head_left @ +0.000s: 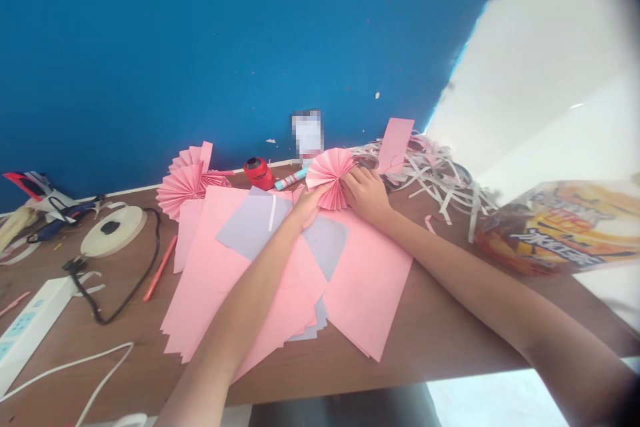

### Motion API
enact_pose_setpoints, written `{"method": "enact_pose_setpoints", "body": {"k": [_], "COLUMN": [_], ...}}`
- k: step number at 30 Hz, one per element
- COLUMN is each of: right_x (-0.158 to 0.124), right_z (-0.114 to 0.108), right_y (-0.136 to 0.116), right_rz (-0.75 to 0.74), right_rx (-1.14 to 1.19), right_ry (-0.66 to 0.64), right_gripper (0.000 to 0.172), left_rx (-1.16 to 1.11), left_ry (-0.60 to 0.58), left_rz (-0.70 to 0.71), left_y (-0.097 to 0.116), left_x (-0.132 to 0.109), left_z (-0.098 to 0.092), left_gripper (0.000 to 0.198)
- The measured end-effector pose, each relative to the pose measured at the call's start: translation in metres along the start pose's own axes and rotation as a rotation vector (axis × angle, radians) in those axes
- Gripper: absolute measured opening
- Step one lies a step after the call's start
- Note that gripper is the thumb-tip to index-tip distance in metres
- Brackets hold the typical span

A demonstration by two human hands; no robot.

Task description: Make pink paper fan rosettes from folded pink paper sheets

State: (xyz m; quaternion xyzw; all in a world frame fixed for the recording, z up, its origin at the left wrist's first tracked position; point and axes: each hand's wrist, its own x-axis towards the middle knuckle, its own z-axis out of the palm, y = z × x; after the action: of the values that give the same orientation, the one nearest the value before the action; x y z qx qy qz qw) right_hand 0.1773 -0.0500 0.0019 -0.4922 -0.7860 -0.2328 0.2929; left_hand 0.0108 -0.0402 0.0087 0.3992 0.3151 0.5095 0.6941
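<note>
A round pleated pink paper fan (330, 167) stands raised over the papers, held between both hands. My left hand (306, 207) pinches its lower left edge. My right hand (367, 192) grips its right side, with the fingers curled behind or against the folds. Beneath the hands lie sheets of pink paper (370, 287) and a few grey-lilac sheets (250, 223), fanned out and overlapping. More pleated pink fans (183, 183) rest at the left behind the sheets. Part of the held fan's right edge is hidden by my right fingers.
A red tape-like object (259, 173) and a light blue tube (291, 179) lie behind the sheets. Paper strips (440, 173) heap at back right, near a yellow-orange package (565, 227). At left are a red pen (161, 268), a cream disc (114, 232), a black cable and a power strip (35, 327).
</note>
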Motion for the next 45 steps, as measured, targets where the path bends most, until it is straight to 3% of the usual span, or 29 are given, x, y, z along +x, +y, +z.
{"method": "enact_pose_setpoints", "body": {"k": [9,18,23,31,36,45], "right_x": [0.005,0.009,0.008,0.004,0.004,0.005], "right_z": [0.000,-0.012,-0.014,-0.007,-0.009,-0.001], "right_y": [0.002,0.001,0.004,0.005,0.003,0.014], "right_rz": [-0.043,-0.230,-0.264,-0.203,-0.097,-0.032], "right_rx": [-0.034,-0.111,-0.079,0.035,0.158,0.051], "right_ry": [-0.054,-0.074,-0.041,0.025,0.088,0.044], "right_gripper": [0.022,0.020,0.022,0.019,0.018,0.022], "left_rx": [-0.185,-0.297,-0.309,-0.329,-0.296,-0.207], "left_ry": [-0.042,-0.079,-0.089,-0.076,-0.008,0.014], "left_rz": [-0.121,-0.095,-0.089,-0.063,-0.073,-0.082], "left_y": [0.006,0.018,0.020,0.019,0.021,0.019], "left_x": [0.004,0.000,-0.001,0.003,0.003,0.004], "left_z": [-0.009,-0.006,-0.006,-0.007,-0.005,-0.011], "left_gripper": [0.042,0.056,0.048,0.039,0.033,0.033]}}
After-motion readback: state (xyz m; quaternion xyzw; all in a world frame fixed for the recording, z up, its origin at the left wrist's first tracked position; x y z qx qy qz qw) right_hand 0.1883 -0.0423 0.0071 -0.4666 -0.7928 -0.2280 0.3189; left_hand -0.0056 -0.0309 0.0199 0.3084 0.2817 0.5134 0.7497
